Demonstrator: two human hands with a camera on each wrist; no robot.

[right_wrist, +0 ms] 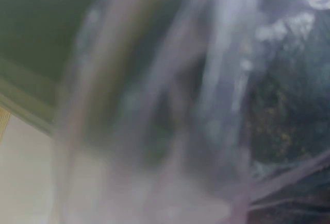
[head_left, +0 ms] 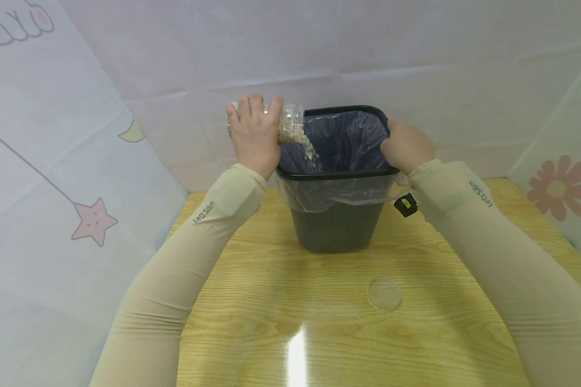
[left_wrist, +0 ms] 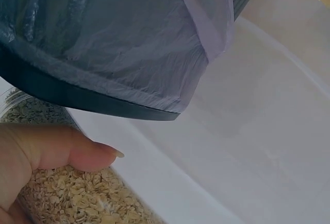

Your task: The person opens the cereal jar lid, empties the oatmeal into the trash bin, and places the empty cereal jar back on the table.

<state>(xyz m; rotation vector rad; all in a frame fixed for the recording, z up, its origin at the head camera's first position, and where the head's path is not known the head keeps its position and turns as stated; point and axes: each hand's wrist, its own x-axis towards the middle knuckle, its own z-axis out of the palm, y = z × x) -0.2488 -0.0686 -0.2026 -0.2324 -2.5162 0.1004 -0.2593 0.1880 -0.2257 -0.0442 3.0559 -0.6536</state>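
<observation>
My left hand (head_left: 256, 134) grips a clear jar (head_left: 296, 115) tipped on its side over the left rim of a dark trash can (head_left: 336, 226). Rolled oats (head_left: 311, 153) spill from its mouth into the can. Seen from the left wrist, the thumb lies across the jar, with oats (left_wrist: 77, 193) showing through its wall. My right hand (head_left: 409, 145) holds the can's black rim at the right side. A thin translucent bag (head_left: 339, 191) lines the can and hangs over its rim. Blurred folds of the liner (right_wrist: 154, 131) fill much of the right wrist view.
A round clear lid (head_left: 384, 293) lies on the wooden table (head_left: 252, 322) in front of the can. Beside the can, below my right wrist, is a small black object (head_left: 405, 205) with a yellow-green mark. Printed cloth walls (head_left: 213, 59) stand behind and at both sides.
</observation>
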